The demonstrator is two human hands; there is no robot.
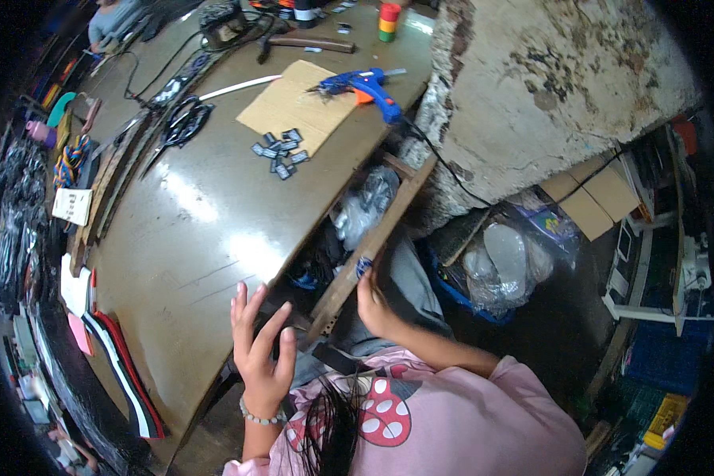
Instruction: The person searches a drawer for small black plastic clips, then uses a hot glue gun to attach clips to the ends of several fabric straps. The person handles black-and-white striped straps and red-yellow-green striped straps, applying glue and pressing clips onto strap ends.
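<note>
Worktable, glossy brown, scratched, with wooden drawer pulled out at its right edge. Nearest: pink shirt, printed front. Left hand, raised by table edge, fingers spread wide, nothing visible in grasp. Right hand, at drawer's front rail, fingertips at small dark-blue patterned piece; pinch or mere touch, impossible to say. Piece itself: right by rail, too small to identify. Inside drawer: crumpled clear plastic bags. Farther along tabletop: loose cluster of small black tags, at near edge of cardboard sheet; blue glue gun, lying across cardboard's right side. Beyond: stack of red, yellow and green rolls. Progress, as judged: drawer already pulled out, tags already set out, one piece reached; apparently early stage, with tags lying loose, glue gun out of hand, and no finished article recognisable.
</note>
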